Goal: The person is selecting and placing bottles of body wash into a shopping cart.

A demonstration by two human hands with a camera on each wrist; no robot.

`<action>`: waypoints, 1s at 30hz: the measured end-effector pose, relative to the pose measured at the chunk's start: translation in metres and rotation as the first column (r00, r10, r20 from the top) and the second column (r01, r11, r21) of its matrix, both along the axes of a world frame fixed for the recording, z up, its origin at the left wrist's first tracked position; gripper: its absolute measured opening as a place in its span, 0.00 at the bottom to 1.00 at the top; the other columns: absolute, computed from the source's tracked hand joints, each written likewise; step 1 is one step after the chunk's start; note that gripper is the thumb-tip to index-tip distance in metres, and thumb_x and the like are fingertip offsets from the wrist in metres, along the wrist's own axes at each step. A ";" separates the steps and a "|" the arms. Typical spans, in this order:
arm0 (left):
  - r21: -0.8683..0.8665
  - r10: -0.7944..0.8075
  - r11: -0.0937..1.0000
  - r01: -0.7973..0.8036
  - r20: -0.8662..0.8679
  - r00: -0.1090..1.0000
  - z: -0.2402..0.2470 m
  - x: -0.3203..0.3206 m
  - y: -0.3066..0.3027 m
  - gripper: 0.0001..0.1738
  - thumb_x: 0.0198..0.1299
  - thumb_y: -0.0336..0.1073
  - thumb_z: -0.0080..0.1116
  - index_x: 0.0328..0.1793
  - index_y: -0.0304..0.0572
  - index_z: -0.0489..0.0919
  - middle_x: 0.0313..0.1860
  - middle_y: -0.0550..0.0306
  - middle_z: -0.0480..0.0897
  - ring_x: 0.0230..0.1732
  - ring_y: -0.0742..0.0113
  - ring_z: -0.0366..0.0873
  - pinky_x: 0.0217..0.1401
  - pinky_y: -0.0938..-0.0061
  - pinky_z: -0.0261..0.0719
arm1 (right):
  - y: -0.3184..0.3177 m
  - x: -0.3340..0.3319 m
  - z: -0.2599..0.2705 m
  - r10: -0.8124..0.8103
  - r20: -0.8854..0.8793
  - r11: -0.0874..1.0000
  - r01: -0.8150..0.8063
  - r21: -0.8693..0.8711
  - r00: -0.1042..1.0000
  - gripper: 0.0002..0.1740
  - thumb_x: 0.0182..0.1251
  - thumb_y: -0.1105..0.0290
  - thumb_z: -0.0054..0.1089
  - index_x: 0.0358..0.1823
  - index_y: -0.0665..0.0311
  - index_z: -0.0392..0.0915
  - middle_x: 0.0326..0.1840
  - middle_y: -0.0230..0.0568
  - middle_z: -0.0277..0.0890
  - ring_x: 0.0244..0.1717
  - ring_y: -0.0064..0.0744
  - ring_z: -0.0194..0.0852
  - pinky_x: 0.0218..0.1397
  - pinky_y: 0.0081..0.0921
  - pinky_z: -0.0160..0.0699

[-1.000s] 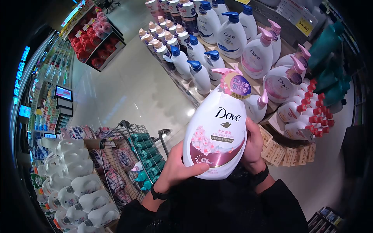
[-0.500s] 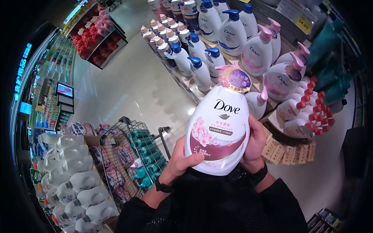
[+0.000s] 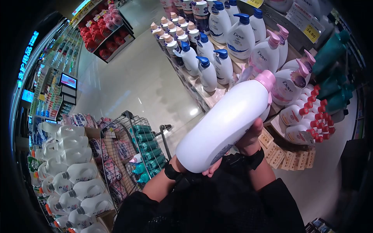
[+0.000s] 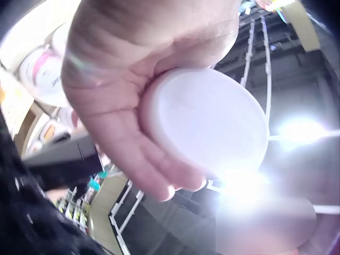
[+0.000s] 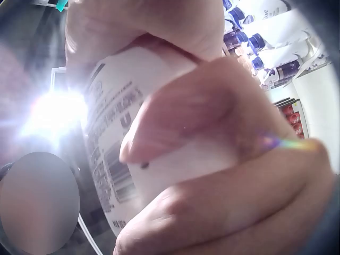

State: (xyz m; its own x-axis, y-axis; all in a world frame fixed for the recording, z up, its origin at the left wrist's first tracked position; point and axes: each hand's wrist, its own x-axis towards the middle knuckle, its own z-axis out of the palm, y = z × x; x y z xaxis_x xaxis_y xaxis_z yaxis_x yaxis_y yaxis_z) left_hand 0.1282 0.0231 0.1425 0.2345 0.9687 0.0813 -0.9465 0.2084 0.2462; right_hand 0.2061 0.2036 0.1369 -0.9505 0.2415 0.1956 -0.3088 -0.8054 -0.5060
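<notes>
A large white pump bottle point(image 3: 221, 124) with a pink collar is held tilted in front of the body, its side turned to the head camera. My left hand point(image 4: 133, 101) curls its fingers round the lower end; the white base point(image 4: 212, 119) faces the left wrist camera. In the head view only a few of that hand's fingers point(image 3: 212, 167) show under the bottle. My right hand point(image 3: 250, 138) grips the bottle's other side. The right wrist view shows the right hand point(image 5: 223, 122) wrapped over small print and a barcode point(image 5: 118, 170).
Pump bottles with blue tops point(image 3: 239, 39) and pink tops point(image 3: 266, 54) stand on a display ahead, beside red-capped bottles point(image 3: 293, 114). A wire cart point(image 3: 120, 147) holding teal bottles is at the left, next to rows of white jugs point(image 3: 79, 171).
The bottle has turned from its Dove front label to its side and leans to the upper right. The left hand has moved beneath it, mostly out of the head camera's sight.
</notes>
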 end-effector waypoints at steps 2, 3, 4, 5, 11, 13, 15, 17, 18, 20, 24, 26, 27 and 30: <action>-0.056 0.182 0.975 -0.214 -0.351 0.919 0.016 0.003 -0.013 0.33 0.78 0.52 0.39 0.70 0.25 0.66 0.44 0.32 0.83 0.40 0.48 0.86 0.42 0.62 0.86 | -0.007 0.000 0.026 -0.079 0.094 0.991 0.088 -0.099 0.992 0.43 0.63 0.40 0.65 0.66 0.68 0.69 0.59 0.51 0.79 0.57 0.46 0.82 0.62 0.45 0.82; -0.058 0.182 0.975 -0.215 -0.350 0.919 0.029 0.007 -0.018 0.33 0.78 0.52 0.39 0.70 0.25 0.66 0.44 0.32 0.83 0.40 0.48 0.86 0.42 0.62 0.86 | -0.007 0.000 0.037 -0.078 0.096 0.991 0.088 -0.100 0.992 0.43 0.63 0.40 0.65 0.66 0.68 0.69 0.59 0.51 0.79 0.57 0.46 0.82 0.62 0.45 0.82; -0.265 0.296 0.822 -0.505 -0.558 0.775 0.041 0.011 -0.021 0.32 0.77 0.52 0.40 0.71 0.27 0.66 0.50 0.34 0.82 0.47 0.50 0.85 0.48 0.64 0.85 | -0.006 0.001 0.046 -0.047 0.251 0.996 0.065 -0.064 0.967 0.38 0.66 0.43 0.63 0.64 0.69 0.70 0.57 0.50 0.80 0.56 0.43 0.83 0.60 0.40 0.83; -0.364 0.301 0.544 -0.756 -0.757 0.581 0.046 0.012 -0.025 0.32 0.77 0.52 0.41 0.72 0.28 0.66 0.56 0.36 0.81 0.53 0.52 0.84 0.53 0.65 0.83 | -0.005 0.002 0.052 -0.021 0.401 0.999 0.037 -0.031 0.916 0.34 0.69 0.47 0.62 0.63 0.69 0.71 0.55 0.49 0.82 0.55 0.40 0.84 0.59 0.36 0.84; -0.050 0.258 0.694 -0.718 -0.914 0.313 0.075 0.022 -0.037 0.36 0.66 0.45 0.61 0.72 0.29 0.65 0.62 0.44 0.79 0.60 0.60 0.79 0.65 0.67 0.75 | -0.016 0.003 0.068 0.050 0.507 0.994 -0.091 0.058 0.860 0.27 0.75 0.52 0.58 0.57 0.73 0.73 0.48 0.41 0.82 0.45 0.25 0.83 0.49 0.23 0.82; -0.160 0.266 0.651 -0.742 -0.868 0.420 0.086 0.027 -0.037 0.42 0.57 0.44 0.69 0.72 0.28 0.65 0.62 0.45 0.79 0.60 0.61 0.79 0.65 0.67 0.75 | -0.020 0.007 0.075 0.057 0.540 0.995 -0.093 0.038 0.840 0.28 0.77 0.51 0.55 0.58 0.73 0.73 0.48 0.42 0.81 0.46 0.25 0.83 0.50 0.22 0.81; -0.164 0.297 0.643 -0.748 -0.847 0.441 0.090 0.029 -0.038 0.44 0.55 0.44 0.69 0.73 0.28 0.64 0.61 0.44 0.79 0.61 0.61 0.78 0.65 0.67 0.74 | -0.024 0.011 0.079 0.035 0.527 0.996 -0.072 0.050 0.849 0.29 0.77 0.50 0.53 0.58 0.73 0.73 0.49 0.42 0.81 0.47 0.25 0.82 0.51 0.22 0.81; -0.173 0.292 0.639 -0.749 -0.847 0.445 0.091 0.031 -0.039 0.44 0.54 0.44 0.69 0.73 0.28 0.64 0.62 0.44 0.79 0.61 0.61 0.78 0.65 0.67 0.74 | -0.024 0.014 0.083 -0.026 0.500 0.996 -0.022 0.089 0.866 0.29 0.77 0.50 0.54 0.59 0.73 0.72 0.50 0.42 0.81 0.48 0.25 0.81 0.52 0.22 0.80; -0.180 0.285 0.642 -0.746 -0.846 0.450 0.091 0.031 -0.039 0.45 0.53 0.44 0.69 0.73 0.28 0.63 0.62 0.44 0.78 0.61 0.60 0.78 0.65 0.67 0.74 | -0.024 0.015 0.083 -0.027 0.500 0.996 -0.020 0.088 0.866 0.29 0.77 0.50 0.54 0.59 0.73 0.72 0.50 0.42 0.81 0.48 0.25 0.81 0.52 0.22 0.80; -0.177 0.285 0.647 -0.742 -0.846 0.450 0.091 0.031 -0.039 0.45 0.53 0.44 0.69 0.73 0.27 0.63 0.62 0.44 0.78 0.61 0.60 0.78 0.66 0.67 0.73 | -0.025 0.016 0.083 -0.028 0.504 0.996 -0.017 0.085 0.863 0.26 0.79 0.51 0.51 0.57 0.71 0.74 0.50 0.42 0.82 0.48 0.26 0.82 0.52 0.25 0.81; -0.180 0.293 0.643 -0.744 -0.840 0.456 0.091 0.032 -0.037 0.44 0.54 0.45 0.68 0.73 0.27 0.63 0.62 0.44 0.78 0.61 0.60 0.78 0.65 0.67 0.73 | -0.024 0.018 0.082 -0.033 0.507 0.997 -0.006 0.076 0.862 0.29 0.77 0.50 0.54 0.59 0.73 0.72 0.50 0.42 0.81 0.49 0.25 0.81 0.53 0.22 0.79; -0.175 0.289 0.650 -0.740 -0.843 0.453 0.090 0.031 -0.037 0.43 0.56 0.45 0.66 0.73 0.27 0.63 0.62 0.44 0.78 0.61 0.60 0.77 0.66 0.68 0.73 | -0.023 0.019 0.080 -0.020 0.499 0.998 -0.012 0.061 0.867 0.29 0.77 0.51 0.54 0.60 0.73 0.72 0.50 0.42 0.81 0.49 0.25 0.81 0.53 0.22 0.79; -0.170 0.287 0.655 -0.737 -0.846 0.450 0.089 0.031 -0.036 0.42 0.57 0.45 0.65 0.72 0.27 0.63 0.62 0.44 0.78 0.62 0.60 0.77 0.66 0.68 0.72 | -0.022 0.019 0.079 -0.022 0.499 0.998 -0.010 0.061 0.866 0.29 0.77 0.51 0.54 0.60 0.73 0.72 0.50 0.42 0.81 0.49 0.25 0.81 0.53 0.22 0.79; -0.163 0.305 0.645 -0.747 -0.841 0.447 0.087 0.032 -0.034 0.41 0.60 0.46 0.61 0.73 0.26 0.64 0.63 0.44 0.77 0.62 0.61 0.76 0.66 0.68 0.71 | -0.021 0.020 0.076 -0.030 0.496 0.998 0.001 0.058 0.868 0.29 0.77 0.51 0.54 0.61 0.73 0.71 0.51 0.41 0.81 0.49 0.25 0.81 0.53 0.22 0.79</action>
